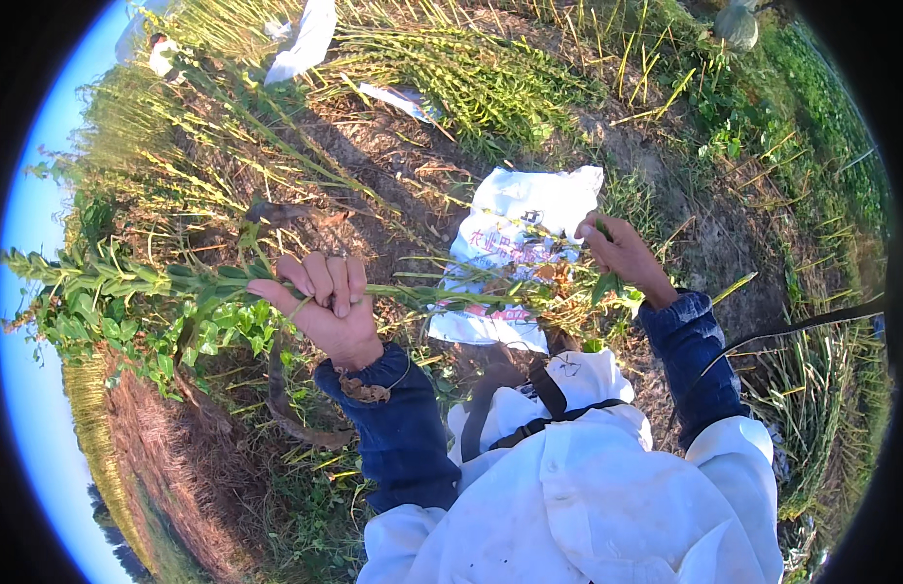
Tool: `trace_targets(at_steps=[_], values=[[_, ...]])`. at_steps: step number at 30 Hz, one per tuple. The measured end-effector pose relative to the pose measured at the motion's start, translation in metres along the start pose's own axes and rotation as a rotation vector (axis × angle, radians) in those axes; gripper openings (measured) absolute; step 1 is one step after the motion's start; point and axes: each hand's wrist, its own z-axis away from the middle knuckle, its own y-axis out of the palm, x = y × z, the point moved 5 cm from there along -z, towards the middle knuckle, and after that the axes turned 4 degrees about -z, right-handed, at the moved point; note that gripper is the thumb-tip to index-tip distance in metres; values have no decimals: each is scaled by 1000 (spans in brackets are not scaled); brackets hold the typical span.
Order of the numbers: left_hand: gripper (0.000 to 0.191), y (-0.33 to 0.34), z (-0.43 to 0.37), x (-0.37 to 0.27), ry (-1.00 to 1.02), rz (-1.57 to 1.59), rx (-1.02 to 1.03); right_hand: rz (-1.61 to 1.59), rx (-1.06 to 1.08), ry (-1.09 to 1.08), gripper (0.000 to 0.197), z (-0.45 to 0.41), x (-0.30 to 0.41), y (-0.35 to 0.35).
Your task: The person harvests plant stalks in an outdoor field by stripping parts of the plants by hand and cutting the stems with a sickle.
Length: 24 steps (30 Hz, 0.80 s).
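My left hand (pixel 324 303) is closed around a green sesame stalk (pixel 167 281). Its pod-covered top points to the left, and the thinner stem runs right, across a white woven sack (pixel 528 193). The sack lies flat on the ground before me and bears printed writing. Over the sack's right edge, my right hand (pixel 623 255) pinches a small green piece, a leaf or pod (pixel 603 231), between thumb and fingers. A green leaf (pixel 605 288) hangs just below that hand. Dry leaf litter (pixel 561 292) covers part of the sack's lower right.
Cut sesame stalks (pixel 488 80) lie heaped ahead. White sheeting (pixel 303 44) and another printed sack (pixel 400 101) are near them. Standing stalks (pixel 130 139) rise at left, with a person (pixel 163 57) beyond. A dark strap (pixel 809 321) crosses at right. Stubble (pixel 663 95) pokes up.
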Motion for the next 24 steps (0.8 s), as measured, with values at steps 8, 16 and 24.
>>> trace_targets(at_steps=[8,16,24], values=[[54,18,-3,12,-116,63,86,735,-341,-382,46,27,89,8],[55,22,1,21,-255,164,83,184,89,-509,46,-14,113,109],[56,31,3,28,-252,157,172,25,778,-57,24,-44,82,130]])
